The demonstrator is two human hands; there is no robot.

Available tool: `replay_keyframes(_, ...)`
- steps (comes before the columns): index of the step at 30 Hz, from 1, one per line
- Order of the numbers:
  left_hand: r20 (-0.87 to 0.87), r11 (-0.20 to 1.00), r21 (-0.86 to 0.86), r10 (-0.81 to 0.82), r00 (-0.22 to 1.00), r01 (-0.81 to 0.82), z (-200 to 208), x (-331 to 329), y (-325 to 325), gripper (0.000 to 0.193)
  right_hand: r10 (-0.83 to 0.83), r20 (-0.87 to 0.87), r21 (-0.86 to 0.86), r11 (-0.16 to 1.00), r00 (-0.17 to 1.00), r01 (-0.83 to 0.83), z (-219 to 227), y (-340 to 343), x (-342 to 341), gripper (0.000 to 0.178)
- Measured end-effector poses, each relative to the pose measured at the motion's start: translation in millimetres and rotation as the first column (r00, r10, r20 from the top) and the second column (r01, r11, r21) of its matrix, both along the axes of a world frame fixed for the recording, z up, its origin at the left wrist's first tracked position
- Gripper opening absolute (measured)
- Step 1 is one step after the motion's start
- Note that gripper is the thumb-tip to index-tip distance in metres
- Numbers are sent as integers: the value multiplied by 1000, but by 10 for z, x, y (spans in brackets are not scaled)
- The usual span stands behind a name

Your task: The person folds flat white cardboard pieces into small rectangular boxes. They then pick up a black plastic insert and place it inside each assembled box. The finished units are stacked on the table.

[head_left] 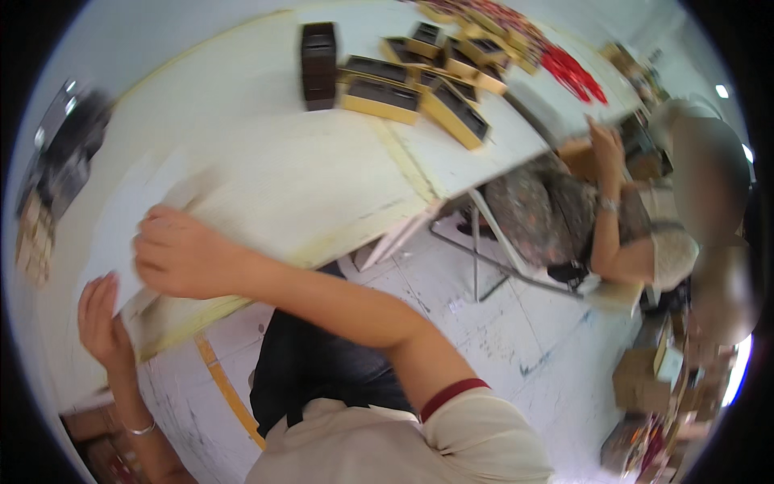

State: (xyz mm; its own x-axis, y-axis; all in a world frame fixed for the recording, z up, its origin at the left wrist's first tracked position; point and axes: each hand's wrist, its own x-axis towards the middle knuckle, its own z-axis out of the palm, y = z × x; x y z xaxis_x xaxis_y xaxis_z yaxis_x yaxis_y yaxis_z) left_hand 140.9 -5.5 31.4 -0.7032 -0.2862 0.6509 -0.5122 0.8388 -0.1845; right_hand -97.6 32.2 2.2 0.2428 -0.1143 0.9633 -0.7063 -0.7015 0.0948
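Observation:
A pale white sheet (121, 230) lies on the table at the left, its outline faint. My left hand (105, 323) is at the sheet's near edge, fingers stretched out and fingertips against it. Just to its right, my right hand (181, 254) is over the sheet with its fingers curled closed. What those fingers hold, if anything, is hidden. A blurred whitish patch shows just beyond the right hand, too smeared to name.
On the white table (274, 169), a dark brown box stack (318, 68) stands beside several gold-sided black boxes (380, 98). Red cords (572, 73) lie farther right. A person (613, 177) sits at right, near a folding metal frame (508, 274). Dark plastic bags (72, 161) lie far left; cardboard boxes (645, 379), lower right.

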Motion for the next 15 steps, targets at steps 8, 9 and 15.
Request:
replay_keyframes(8, -42, 886, 279, -373, 927, 369, -188, -1143, 807, 23, -170, -432, 417, 833, 886, 363, -95, 1525, -1040, 32)
replay_keyframes(9, -83, 845, 381, -373, 924, 375, -281, -1151, 783, 25, -102, -376, 553, 772, 921, 312, -170, 1543, -1056, 31)
replay_keyframes(15, -259, 281, 927, 2, 966, 248, -353, -1279, 742, 28, -220, 52, 785, 612, 974, 97, -360, 1327, -984, 30)
